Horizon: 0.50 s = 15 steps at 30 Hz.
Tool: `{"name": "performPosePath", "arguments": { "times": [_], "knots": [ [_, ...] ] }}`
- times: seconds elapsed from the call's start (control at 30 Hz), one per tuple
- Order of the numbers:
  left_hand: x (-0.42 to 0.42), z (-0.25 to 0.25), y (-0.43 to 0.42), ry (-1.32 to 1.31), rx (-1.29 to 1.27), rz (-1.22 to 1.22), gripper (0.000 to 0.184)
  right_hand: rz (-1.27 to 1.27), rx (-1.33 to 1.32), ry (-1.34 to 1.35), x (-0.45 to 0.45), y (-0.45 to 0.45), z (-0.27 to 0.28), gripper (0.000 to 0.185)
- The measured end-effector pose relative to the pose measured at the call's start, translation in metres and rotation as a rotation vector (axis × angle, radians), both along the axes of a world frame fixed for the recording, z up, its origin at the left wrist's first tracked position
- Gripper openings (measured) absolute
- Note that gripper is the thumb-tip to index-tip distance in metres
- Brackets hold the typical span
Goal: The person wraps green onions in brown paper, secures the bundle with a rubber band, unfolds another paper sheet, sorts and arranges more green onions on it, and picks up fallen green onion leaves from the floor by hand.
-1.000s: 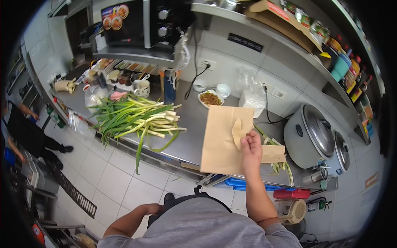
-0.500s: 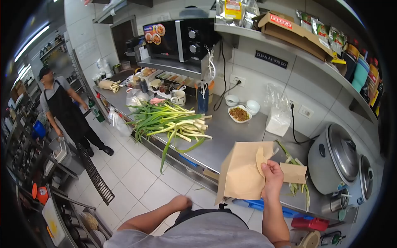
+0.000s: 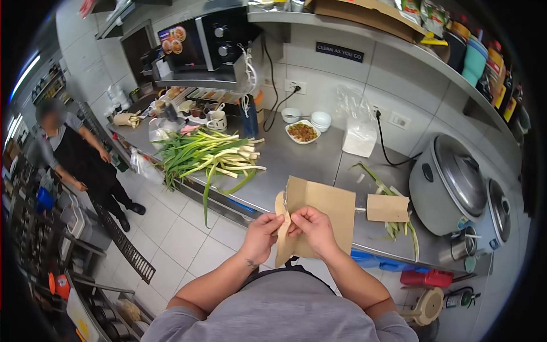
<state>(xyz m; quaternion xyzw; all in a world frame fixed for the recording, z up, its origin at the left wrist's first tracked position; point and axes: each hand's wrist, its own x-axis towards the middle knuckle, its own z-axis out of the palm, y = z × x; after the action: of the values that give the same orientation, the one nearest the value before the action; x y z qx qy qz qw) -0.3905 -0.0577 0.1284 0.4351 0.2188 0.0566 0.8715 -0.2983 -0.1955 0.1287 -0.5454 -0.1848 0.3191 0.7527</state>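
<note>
Nearest you, the paper (image 3: pixel 330 214) is between your left hand (image 3: pixel 265 235) and right hand (image 3: pixel 314 229); the counter (image 3: pixel 310 165) lies beyond. On it, spring onions (image 3: pixel 211 154) lie to your left. Right of these, farther back: the food dish (image 3: pixel 289 131), stacked bowls (image 3: pixel 321 120) beside it. To your right, a cardboard piece (image 3: pixel 387 207) lies over stalks (image 3: pixel 373 175), left of the rice cooker (image 3: pixel 436 196).

The light is bright — a tube lamp (image 3: pixel 25 77) glows far left — edges bowed, black.
</note>
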Motion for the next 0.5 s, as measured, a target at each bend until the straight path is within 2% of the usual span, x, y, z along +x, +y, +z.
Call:
{"name": "performPosePath", "arguments": {
  "times": [0.03, 0.07, 0.13, 0.17, 0.3, 0.4, 0.5],
  "knots": [
    [0.001, -0.002, -0.001, -0.031, -0.022, 0.05, 0.01, -0.013, -0.046, 0.029, -0.001, 0.0, 0.002, 0.017],
    [0.003, -0.003, -0.003, -0.024, -0.015, 0.038, 0.01, -0.025, -0.038, 0.036, -0.003, 0.001, 0.003, 0.017],
    [0.007, -0.008, -0.005, -0.123, 0.122, 0.072, 0.009, -0.106, -0.094, -0.341, -0.007, 0.004, 0.002, 0.03],
    [0.009, -0.008, -0.005, -0.121, 0.133, 0.064, 0.007, -0.081, -0.147, -0.353, -0.004, -0.001, 0.006, 0.036],
    [0.013, 0.002, -0.005, -0.126, 0.045, 0.015, 0.011, -0.044, -0.168, -0.145, 0.019, -0.012, -0.002, 0.029],
    [0.014, -0.003, -0.005, -0.156, 0.163, -0.043, 0.019, 0.007, -0.239, -0.039, 0.023, -0.015, 0.005, 0.025],
    [0.014, -0.009, -0.003, -0.224, 0.249, -0.166, 0.024, 0.034, -0.297, -0.084, 0.025, -0.014, 0.0, 0.016]
  ]
}}
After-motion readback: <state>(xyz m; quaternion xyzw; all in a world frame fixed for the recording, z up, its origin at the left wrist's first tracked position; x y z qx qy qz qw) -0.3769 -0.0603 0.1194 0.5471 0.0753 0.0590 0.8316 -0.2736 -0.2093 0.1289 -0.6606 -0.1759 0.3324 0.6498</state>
